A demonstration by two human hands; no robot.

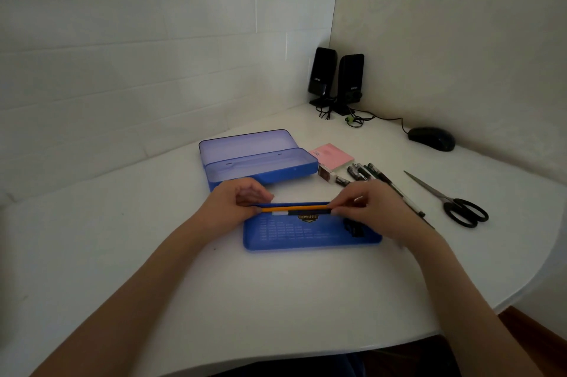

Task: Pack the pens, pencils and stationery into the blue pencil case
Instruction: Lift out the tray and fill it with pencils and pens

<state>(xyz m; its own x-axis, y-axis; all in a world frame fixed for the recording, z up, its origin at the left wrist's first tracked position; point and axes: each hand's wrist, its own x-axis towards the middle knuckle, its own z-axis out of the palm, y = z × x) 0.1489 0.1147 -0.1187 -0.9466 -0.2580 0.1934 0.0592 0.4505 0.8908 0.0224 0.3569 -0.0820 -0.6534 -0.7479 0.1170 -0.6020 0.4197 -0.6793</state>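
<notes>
A blue pencil case (260, 162) lies open at the back of the white desk, lid up, nothing visible inside. In front of it lies a flat blue tray (306, 237) with printed text and a badge. Over the tray's far edge I hold an orange pencil (294, 209) level, together with a dark pen just below it. My left hand (239, 200) pinches the left ends and my right hand (371, 208) the right ends. Several pens (365, 172) lie to the right of the case, next to a pink notepad (331, 155) and a small eraser (324, 173).
Black-handled scissors (454, 205) lie on the right of the desk. A black mouse (432, 138) and two black speakers (336, 79) with cables stand in the back corner. The desk's curved edge (521, 294) runs close on the right.
</notes>
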